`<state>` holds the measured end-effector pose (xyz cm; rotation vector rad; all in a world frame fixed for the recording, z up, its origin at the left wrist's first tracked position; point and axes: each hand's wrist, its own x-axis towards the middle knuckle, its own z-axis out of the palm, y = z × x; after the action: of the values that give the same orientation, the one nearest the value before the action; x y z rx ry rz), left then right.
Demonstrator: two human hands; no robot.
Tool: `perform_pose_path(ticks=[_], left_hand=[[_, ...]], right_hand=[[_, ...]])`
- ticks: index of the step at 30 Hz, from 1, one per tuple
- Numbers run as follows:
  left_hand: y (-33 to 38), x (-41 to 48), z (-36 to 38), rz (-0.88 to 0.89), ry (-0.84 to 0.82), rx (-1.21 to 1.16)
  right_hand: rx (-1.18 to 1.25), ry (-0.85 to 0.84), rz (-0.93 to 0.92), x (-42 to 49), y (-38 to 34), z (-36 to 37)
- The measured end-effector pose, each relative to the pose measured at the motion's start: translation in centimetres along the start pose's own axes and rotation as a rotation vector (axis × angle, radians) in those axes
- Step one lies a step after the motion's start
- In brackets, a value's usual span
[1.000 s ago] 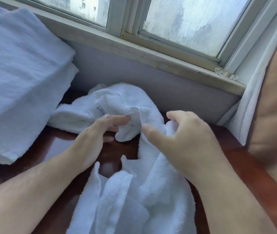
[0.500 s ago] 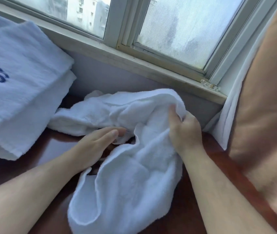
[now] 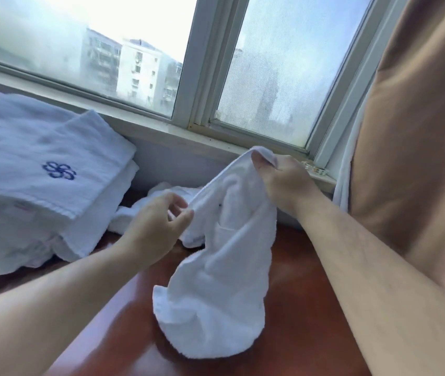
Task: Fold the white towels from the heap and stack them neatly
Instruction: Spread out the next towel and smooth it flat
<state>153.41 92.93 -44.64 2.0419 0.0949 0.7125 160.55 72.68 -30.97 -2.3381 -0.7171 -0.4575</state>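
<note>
Centre frame: towel [image 3: 224, 280] now lifted off table [image 3: 311, 308], hanging crumpled; half a second ago it sat bunched lower down. Right hand [image 3: 283, 183] raised toward sill, thumb and fingers pinching top corner. Left hand [image 3: 156, 229] moved onto upper hem, fingers curled round it (grip looks light). Rest of heap [image 3: 161, 191] behind left hand; folded stack [image 3: 39, 164] upper left. Judgement: edge being found, fold not yet begun.
</note>
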Motion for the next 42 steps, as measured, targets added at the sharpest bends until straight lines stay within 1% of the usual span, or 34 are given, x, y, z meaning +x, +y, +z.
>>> perform_pose_path(ticks=[2,4,6,7,9,11,13,15,17,20,22,24,25,27,29,31,33,36,38,39,42], left_hand=[[0.7,-0.2,-0.7,0.055,0.067,0.017],[1.7,-0.8,-1.3,0.048,0.022,-0.001],[2.3,-1.8,-1.3,0.015,-0.008,-0.015],[2.5,-2.5,-1.2,0.017,0.018,-0.01],[3.0,-3.7,-1.0,0.086,0.111,0.06],[3.4,-4.4,-0.8,0.141,0.129,0.162],[3.6,-4.6,-0.6,0.068,0.02,0.11],[3.9,-4.7,-0.3,-0.076,-0.133,-0.077],[3.9,-4.9,0.3,-0.188,-0.241,-0.251],[2.2,-6.6,1.5,-0.258,-0.398,-0.338],[0.3,-8.4,2.4,-0.239,-0.495,-0.276],[-1.1,-9.7,3.1,-0.167,-0.523,-0.171],[-1.3,-9.9,3.2,-0.147,-0.519,-0.178],[-1.2,-10.3,3.2,-0.119,-0.556,-0.309],[-1.0,-10.7,3.0,-0.038,-0.644,-0.447],[-1.3,-11.0,2.8,0.005,-0.704,-0.486],[-1.7,-11.0,2.4,0.0,-0.735,-0.487],[-2.1,-10.6,2.0,-0.021,-0.775,-0.553],[-2.3,-10.4,1.9,0.002,-0.727,-0.52],[-2.5,-10.4,2.0,0.012,-0.694,-0.499],[-3.2,-10.3,2.3,-0.014,-0.585,-0.402]], right_hand=[[0.176,-0.017,0.01,-0.9,-0.8,-0.4],[0.271,0.037,0.049,-1.7,-1.6,-0.9],[0.291,0.062,0.134,-2.0,-2.1,-1.2],[0.291,0.029,0.205,-2.1,-2.2,-1.3],[0.275,-0.096,0.32,-2.8,-2.4,-1.0],[0.336,-0.191,0.376,-3.8,-2.0,-0.4],[0.526,-0.241,0.402,-4.8,-1.6,0.5],[0.66,-0.222,0.408,-5.4,-1.1,1.8],[0.611,-0.199,0.359,-6.2,0.0,3.2],[0.421,-0.155,0.265,-9.3,2.5,7.1],[0.402,-0.14,0.343,-12.1,4.8,9.7],[0.482,-0.099,0.466,-13.5,6.3,10.7],[0.522,-0.081,0.516,-13.5,6.8,10.9],[0.543,-0.055,0.566,-13.6,6.9,11.0],[0.601,-0.012,0.574,-14.3,6.3,11.0],[0.654,0.038,0.562,-15.8,5.7,11.3],[0.747,0.055,0.552,-16.9,5.4,11.4],[1.007,-0.029,0.571,-17.7,5.1,11.6],[1.167,-0.1,0.555,-17.8,4.9,11.5],[1.209,-0.137,0.536,-17.8,4.9,11.4],[1.186,-0.215,0.472,-17.9,4.7,11.4]])
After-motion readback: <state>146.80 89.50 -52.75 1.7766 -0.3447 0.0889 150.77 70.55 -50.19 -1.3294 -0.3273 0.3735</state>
